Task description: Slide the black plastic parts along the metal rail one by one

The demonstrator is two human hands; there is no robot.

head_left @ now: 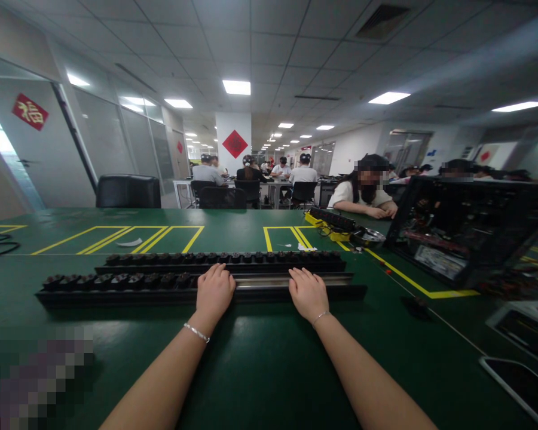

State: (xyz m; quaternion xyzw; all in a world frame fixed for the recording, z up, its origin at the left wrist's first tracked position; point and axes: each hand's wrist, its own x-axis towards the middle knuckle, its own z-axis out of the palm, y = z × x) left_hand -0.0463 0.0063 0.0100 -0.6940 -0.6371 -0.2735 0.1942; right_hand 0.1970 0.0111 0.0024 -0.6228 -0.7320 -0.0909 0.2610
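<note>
A long black rail (130, 292) lies across the green table in front of me, its left part filled with several black round parts and its middle a bare metal channel (262, 280). My left hand (214, 291) rests on the near rail with fingers curled over its edge. My right hand (308, 291) lies on the same rail further right, fingers bent down onto it. A second black rail (170, 259) full of round parts lies just behind.
The green table (260, 358) has yellow marked boxes. An open black computer case (466, 230) stands at the right, with a metal bowl (367, 237) and a yellow-black strip (329, 222) beside it. A person sits behind them; others sit further back. Flat trays (520, 382) lie at the lower right.
</note>
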